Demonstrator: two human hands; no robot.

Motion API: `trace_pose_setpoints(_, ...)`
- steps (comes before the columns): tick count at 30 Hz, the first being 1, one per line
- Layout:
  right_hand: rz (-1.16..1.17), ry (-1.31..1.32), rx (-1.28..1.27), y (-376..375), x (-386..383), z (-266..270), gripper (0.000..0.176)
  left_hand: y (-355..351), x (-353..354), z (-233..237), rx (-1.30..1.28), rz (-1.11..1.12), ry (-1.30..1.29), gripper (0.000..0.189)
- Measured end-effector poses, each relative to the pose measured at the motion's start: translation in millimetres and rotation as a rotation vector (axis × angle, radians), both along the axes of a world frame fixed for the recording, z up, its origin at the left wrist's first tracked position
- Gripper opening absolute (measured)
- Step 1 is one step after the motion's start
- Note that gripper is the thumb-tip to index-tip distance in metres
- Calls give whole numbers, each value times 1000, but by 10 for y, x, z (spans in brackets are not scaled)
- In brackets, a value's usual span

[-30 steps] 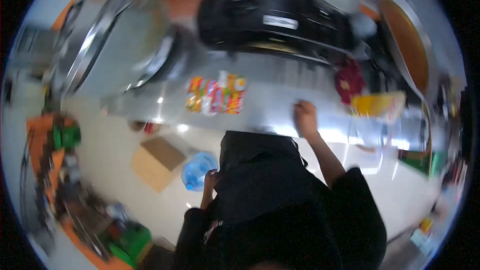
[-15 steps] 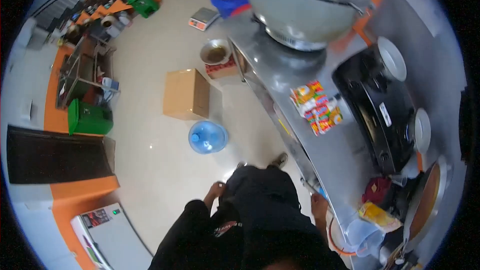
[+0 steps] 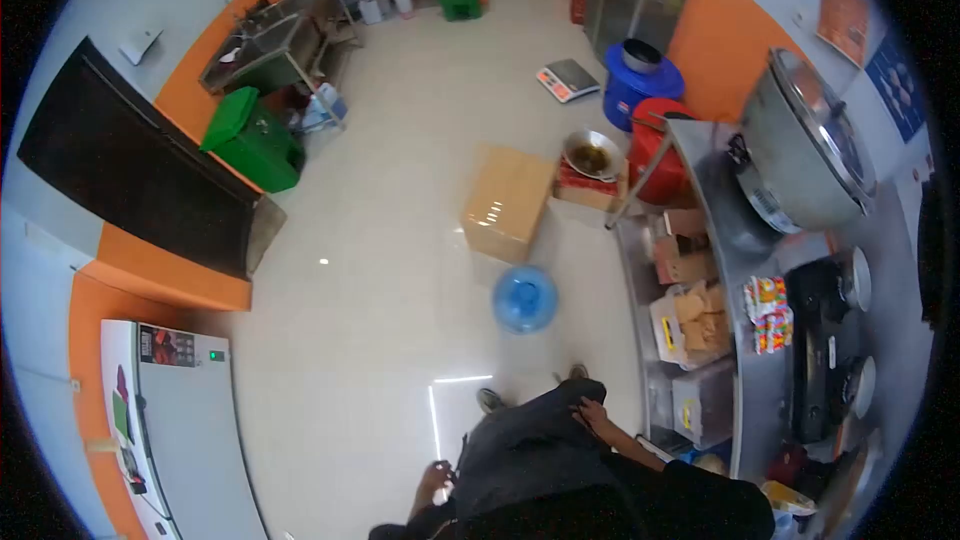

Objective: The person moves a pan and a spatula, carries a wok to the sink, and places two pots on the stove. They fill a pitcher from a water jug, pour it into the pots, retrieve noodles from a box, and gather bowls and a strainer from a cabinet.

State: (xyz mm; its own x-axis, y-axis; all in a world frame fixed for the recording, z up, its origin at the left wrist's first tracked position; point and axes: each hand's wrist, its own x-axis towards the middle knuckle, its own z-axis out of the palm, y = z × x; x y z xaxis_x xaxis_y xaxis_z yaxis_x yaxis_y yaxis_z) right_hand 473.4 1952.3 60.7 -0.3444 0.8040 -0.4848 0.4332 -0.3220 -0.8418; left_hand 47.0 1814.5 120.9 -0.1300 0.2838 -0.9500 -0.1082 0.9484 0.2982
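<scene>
My right hand (image 3: 596, 420) rests against the dark apron (image 3: 530, 440) at my front, its fingers apart and nothing seen in them. Low beside my left side hangs my left hand (image 3: 434, 480), small and blurred; its fingers look curled, and whether they hold anything cannot be made out. Ahead of my feet a blue water jug (image 3: 524, 299) stands on the floor, just in front of a closed cardboard box (image 3: 508, 202). Neither hand touches them.
A steel counter (image 3: 745, 380) on the right carries noodle packets (image 3: 768, 314), a black stove (image 3: 816, 350) and a large pot (image 3: 800, 140). Green bins (image 3: 252, 140), a white freezer (image 3: 185, 420), a scale (image 3: 568, 81) and a blue tub (image 3: 640, 85) stand around.
The view has swung to the right side's opposite, so the counter now lies farther right and its lower shelves show. My right hand has moved from beside the counter to my front.
</scene>
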Motion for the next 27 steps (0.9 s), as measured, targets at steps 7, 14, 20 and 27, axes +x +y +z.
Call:
trace_pose_setpoints(7,510,-118,-135,1208,-1088,1538,47,176,-542,-369,7,37,-109,31)
trace_pose_setpoints(14,882,-294,-245,2811,-1506,924,42,1725,-1407,-830,47,91,-56,31)
trace_pose_setpoints(20,1065,-923,-59,5199,-1877,-1263,40,3476,-2694,-470,118,138,94,32)
trace_pose_setpoints(27,472,-357,581,8061,-5093,802,26,5692,-3578,-625,131,75,99,34)
